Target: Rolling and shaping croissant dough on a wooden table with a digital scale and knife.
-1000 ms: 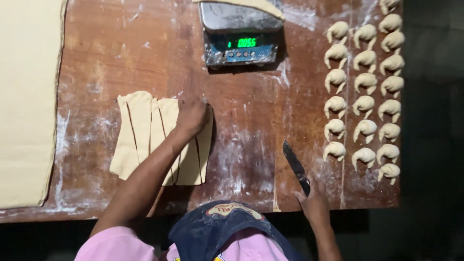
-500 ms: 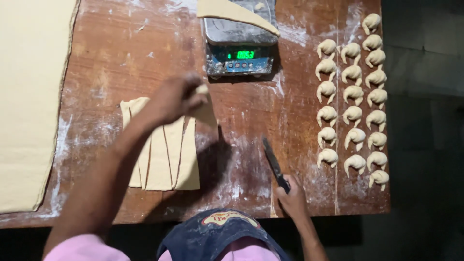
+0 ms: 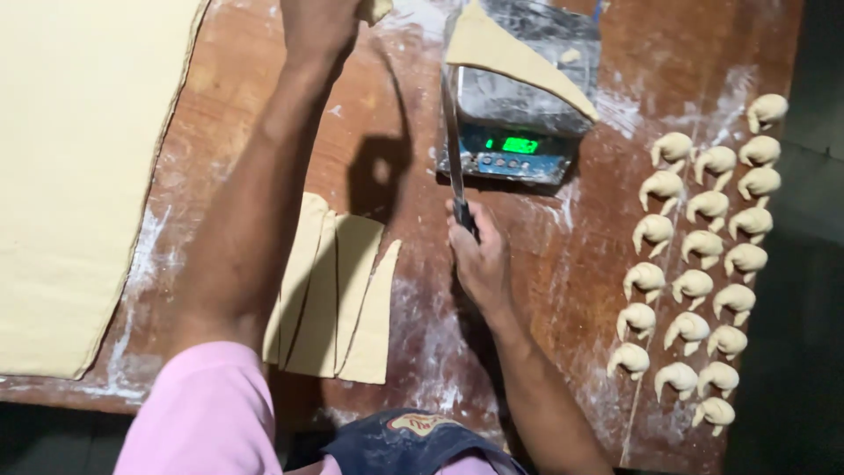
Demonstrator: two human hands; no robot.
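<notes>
Since before, right hand (image 3: 479, 259) has lifted the knife (image 3: 454, 149) toward the scale (image 3: 519, 97), grip wrapped round its handle; left hand (image 3: 321, 22), at twelve o'clock, pinches dough (image 3: 378, 9).

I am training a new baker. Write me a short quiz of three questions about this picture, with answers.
1. Which hand holds the knife?
2. True or false: a dough triangle lies on the scale.
3. The shaped rolls lie in how many columns: A two, B three, C five?

Key:
1. The right hand.
2. True.
3. B. They lie on the table, right of the scale.
</notes>
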